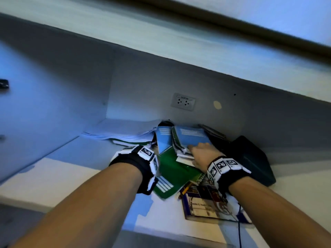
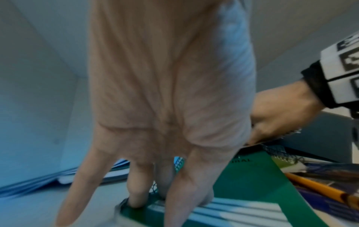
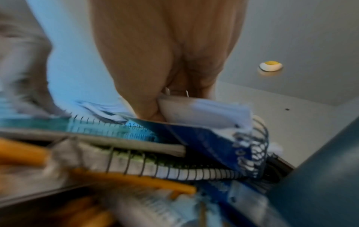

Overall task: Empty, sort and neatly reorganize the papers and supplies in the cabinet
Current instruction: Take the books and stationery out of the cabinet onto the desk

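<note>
Left hand (image 2: 169,95) at 9 o'clock, fingers (image 2: 77,192) spread, tips pressing green notebook (image 1: 172,173) edge. Right hand (image 1: 202,155) pinching blue notebook (image 1: 192,136) near shelf (image 1: 68,158) back wall; bare shelf leftward.

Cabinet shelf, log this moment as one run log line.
left hand: fingers on green notebook | right hand: grips blue notebook | loose papers back left | pile unsorted

Left hand (image 2: 170,95), fingers spread, presses the green notebook (image 2: 248,181); right hand (image 2: 279,112) and yellow pencil (image 2: 318,190) beside that notebook.
</note>
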